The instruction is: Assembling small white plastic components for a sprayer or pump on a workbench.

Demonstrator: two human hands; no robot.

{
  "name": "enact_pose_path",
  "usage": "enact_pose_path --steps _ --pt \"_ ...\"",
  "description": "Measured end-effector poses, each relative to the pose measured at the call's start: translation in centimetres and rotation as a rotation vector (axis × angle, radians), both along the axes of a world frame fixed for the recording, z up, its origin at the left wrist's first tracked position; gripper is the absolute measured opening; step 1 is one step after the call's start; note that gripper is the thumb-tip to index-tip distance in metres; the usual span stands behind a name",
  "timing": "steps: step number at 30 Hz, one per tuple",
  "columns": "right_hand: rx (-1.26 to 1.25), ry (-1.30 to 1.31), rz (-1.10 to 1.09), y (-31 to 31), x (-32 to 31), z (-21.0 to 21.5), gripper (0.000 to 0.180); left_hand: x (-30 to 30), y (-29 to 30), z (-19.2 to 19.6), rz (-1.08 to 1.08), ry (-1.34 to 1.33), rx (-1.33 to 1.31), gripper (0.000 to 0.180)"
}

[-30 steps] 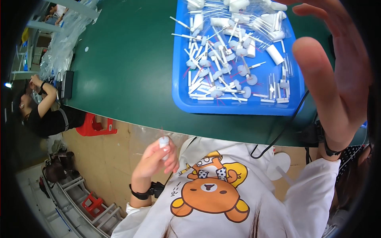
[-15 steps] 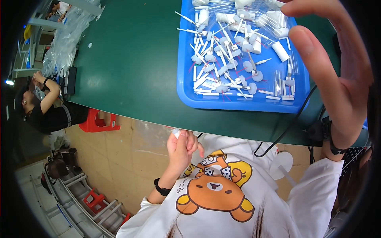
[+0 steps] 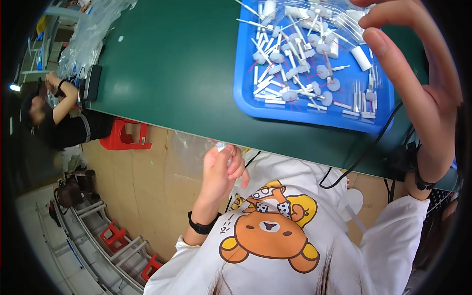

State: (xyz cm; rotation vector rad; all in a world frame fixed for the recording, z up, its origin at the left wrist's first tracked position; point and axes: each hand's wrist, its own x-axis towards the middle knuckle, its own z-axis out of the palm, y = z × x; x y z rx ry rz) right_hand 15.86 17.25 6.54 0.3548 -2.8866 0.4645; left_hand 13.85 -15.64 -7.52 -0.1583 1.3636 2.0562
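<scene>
At the table's near edge, my left hand is closed. A small white piece sticks out above its curled fingers, and the rest of it is hidden in my grip. My right hand is raised at the right, close to the camera, over the right side of a blue tray. Its thumb and forefinger stand apart with nothing visible between them. Inside the tray lies a jumble of thin white sticks, pale round discs with red strands, white cylinders and clear tubes.
The tray rests on a green table. A black cable runs beside its right corner and hangs off the front edge. At the left, a person in black works near a red stool, clear plastic sheeting and a black box.
The tray and table appear shifted right and slightly up as the view moves. My left hand has risen a little, still closed around the white piece. My right hand keeps its spread pose.
</scene>
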Motion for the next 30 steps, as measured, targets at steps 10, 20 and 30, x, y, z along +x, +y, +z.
enact_pose_path --steps 10,20,30 --pt "0.008 0.008 0.045 -1.4 0.3 0.2 0.042 0.5 -3.5 -0.2 -0.163 -0.022 0.208 0.020" --pt "-0.013 0.002 0.094 -2.0 -0.2 0.2 0.034 0.9 -5.3 0.1 -0.233 0.031 0.518 0.038" --pt "-0.321 -0.004 0.379 -6.7 -0.3 1.2 0.027 0.2 -0.4 6.3 -0.360 0.226 0.594 0.035"
